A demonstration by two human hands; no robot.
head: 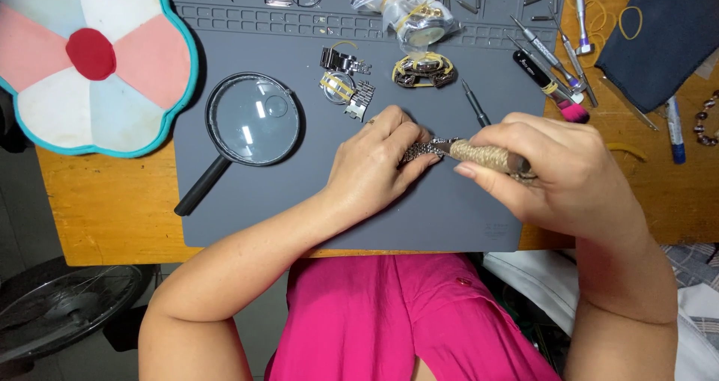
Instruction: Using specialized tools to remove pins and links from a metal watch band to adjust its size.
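My left hand [374, 160] fingers pinched the metal watch band [421, 151]; at three o'clock, my right hand [558, 175] fingers gripped a twine-wrapped tool [483, 156].

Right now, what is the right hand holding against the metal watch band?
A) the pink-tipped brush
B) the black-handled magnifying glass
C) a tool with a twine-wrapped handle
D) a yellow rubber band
C: the right hand grips a tool with a twine-wrapped handle, its tip meeting the metal watch band that the left hand pins to the grey mat; the magnifying glass lies untouched on that mat.
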